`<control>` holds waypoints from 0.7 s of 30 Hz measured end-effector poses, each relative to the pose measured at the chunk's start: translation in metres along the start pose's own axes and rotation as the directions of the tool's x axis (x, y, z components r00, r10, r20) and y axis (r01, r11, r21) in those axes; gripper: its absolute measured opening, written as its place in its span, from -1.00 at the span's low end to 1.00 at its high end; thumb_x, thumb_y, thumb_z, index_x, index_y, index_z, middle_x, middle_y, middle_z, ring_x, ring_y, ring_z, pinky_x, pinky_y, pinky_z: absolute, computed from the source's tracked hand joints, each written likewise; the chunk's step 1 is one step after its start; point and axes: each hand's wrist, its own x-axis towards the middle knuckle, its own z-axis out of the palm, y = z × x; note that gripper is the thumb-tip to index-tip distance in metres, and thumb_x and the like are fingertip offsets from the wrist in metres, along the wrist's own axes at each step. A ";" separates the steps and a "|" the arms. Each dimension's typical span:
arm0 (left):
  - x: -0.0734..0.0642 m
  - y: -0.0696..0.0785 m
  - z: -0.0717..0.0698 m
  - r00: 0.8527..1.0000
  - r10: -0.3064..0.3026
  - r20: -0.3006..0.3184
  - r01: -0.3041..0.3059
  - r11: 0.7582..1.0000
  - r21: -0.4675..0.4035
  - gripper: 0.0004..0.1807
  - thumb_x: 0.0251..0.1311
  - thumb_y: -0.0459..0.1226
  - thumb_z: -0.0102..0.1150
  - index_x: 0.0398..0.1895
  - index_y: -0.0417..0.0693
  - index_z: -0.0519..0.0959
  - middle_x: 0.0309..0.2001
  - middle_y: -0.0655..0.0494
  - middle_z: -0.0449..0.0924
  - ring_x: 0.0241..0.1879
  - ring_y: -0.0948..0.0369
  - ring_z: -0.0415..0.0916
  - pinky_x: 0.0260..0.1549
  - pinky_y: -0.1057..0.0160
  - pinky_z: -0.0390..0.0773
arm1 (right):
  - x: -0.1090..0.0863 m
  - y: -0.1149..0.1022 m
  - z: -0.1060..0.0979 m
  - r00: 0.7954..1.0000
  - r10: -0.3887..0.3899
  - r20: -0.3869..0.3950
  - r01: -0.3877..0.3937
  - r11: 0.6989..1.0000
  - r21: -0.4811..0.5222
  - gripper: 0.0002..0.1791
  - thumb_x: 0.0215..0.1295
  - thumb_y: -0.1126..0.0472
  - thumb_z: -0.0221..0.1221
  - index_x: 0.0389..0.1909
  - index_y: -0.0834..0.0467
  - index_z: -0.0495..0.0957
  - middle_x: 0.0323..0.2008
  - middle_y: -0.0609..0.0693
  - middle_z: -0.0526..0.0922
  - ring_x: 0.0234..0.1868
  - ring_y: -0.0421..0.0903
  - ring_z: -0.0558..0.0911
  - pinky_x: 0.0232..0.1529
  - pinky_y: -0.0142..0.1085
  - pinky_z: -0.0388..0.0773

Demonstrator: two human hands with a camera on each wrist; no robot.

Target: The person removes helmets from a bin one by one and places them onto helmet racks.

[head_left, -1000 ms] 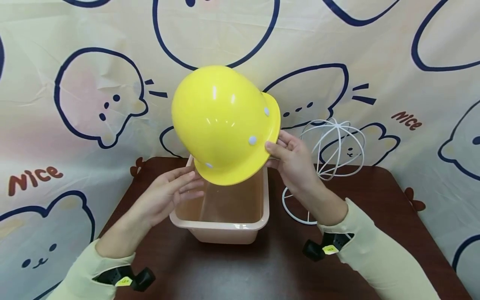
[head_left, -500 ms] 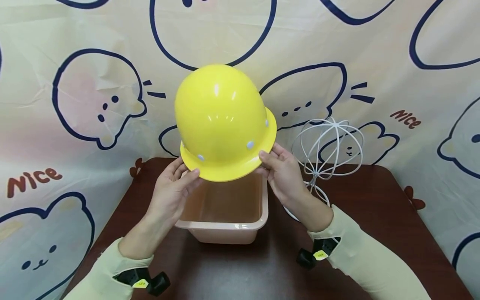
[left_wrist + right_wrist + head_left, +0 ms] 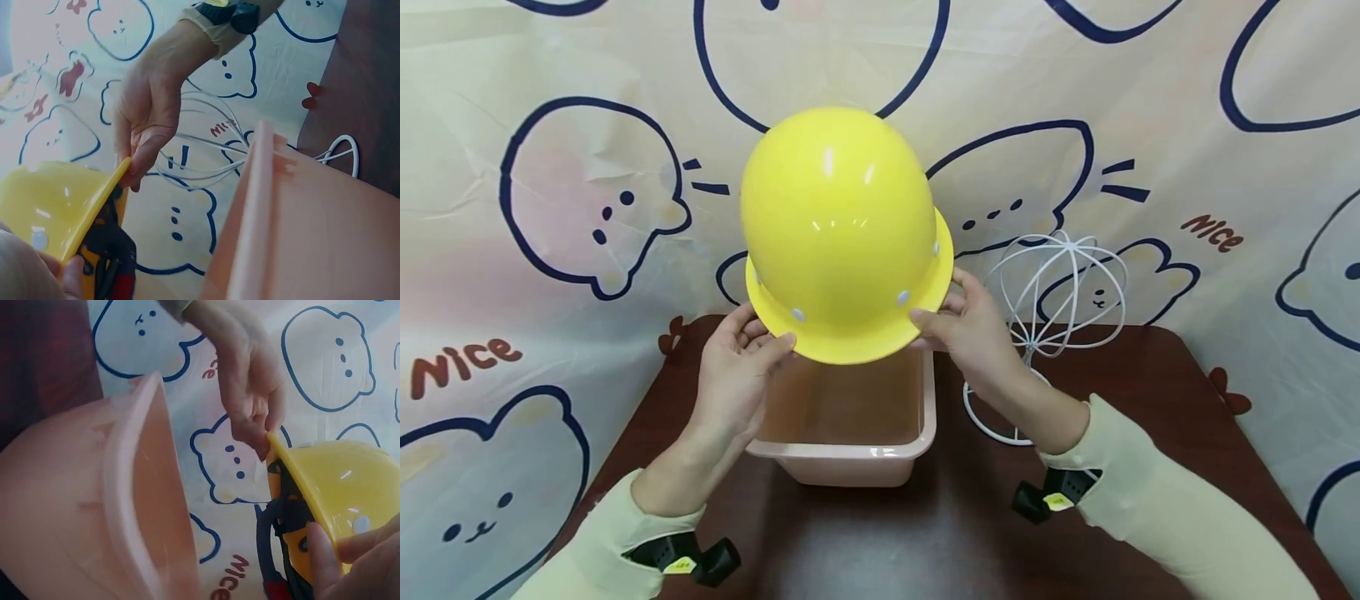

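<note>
A glossy yellow hard hat (image 3: 838, 225), dome up and brim toward me, is held in the air above a pink plastic basin (image 3: 861, 454). My left hand (image 3: 730, 379) pinches the brim at its left front, thumb on top. On the other side my right hand (image 3: 973, 342) grips the brim the same way, fingers underneath. Both wrist views show the hat's dark inner straps (image 3: 109, 250) below the shell, with a dark blue and red band (image 3: 269, 550) hanging there. The inside of the hat is hidden in the head view.
To the right of the basin a white wire stand (image 3: 1071, 292) with a round cage top and ring base rises from the dark brown table (image 3: 880, 550). A cartoon-printed cloth (image 3: 625, 50) hangs behind and at both sides.
My left hand, apart from the hat with its fingers spread at first, has taken hold of the brim. The hat has turned from its rightward tilt to more upright and risen slightly.
</note>
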 end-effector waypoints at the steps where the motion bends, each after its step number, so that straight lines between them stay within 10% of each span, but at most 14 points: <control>1: 0.000 0.004 0.001 1.000 0.004 0.004 -0.004 1.000 0.017 -0.31 0.33 -0.55 0.15 0.49 -0.24 0.17 0.00 -0.04 0.39 -0.12 0.23 0.56 -0.06 0.35 0.68 | 0.000 -0.004 -0.001 1.000 0.007 0.005 -0.007 1.000 -0.012 -0.27 0.40 0.46 0.19 0.50 0.18 0.11 0.15 0.18 0.64 0.00 0.04 0.75 -0.09 -0.21 0.73; 11: -0.001 0.039 0.020 0.994 -0.020 0.106 0.008 0.994 0.112 -0.35 0.35 -0.52 0.16 0.46 -0.27 0.18 0.06 -0.10 0.44 -0.01 0.19 0.63 0.00 0.29 0.67 | -0.010 -0.043 -0.024 0.998 0.026 0.056 -0.018 0.991 -0.131 -0.42 0.47 0.44 0.10 0.44 0.30 0.16 0.20 0.19 0.57 0.07 -0.02 0.71 -0.01 -0.22 0.70; 21: 0.006 0.055 0.067 0.987 0.028 0.155 -0.028 1.000 -0.003 -0.34 0.25 -0.65 0.14 0.39 -0.30 0.17 0.02 -0.14 0.44 -0.13 0.14 0.60 -0.10 0.24 0.72 | -0.024 -0.073 -0.064 1.000 -0.001 0.021 0.004 0.984 -0.179 -0.48 0.50 0.34 0.13 0.38 0.36 0.22 0.09 0.09 0.64 -0.04 -0.17 0.73 -0.03 -0.31 0.69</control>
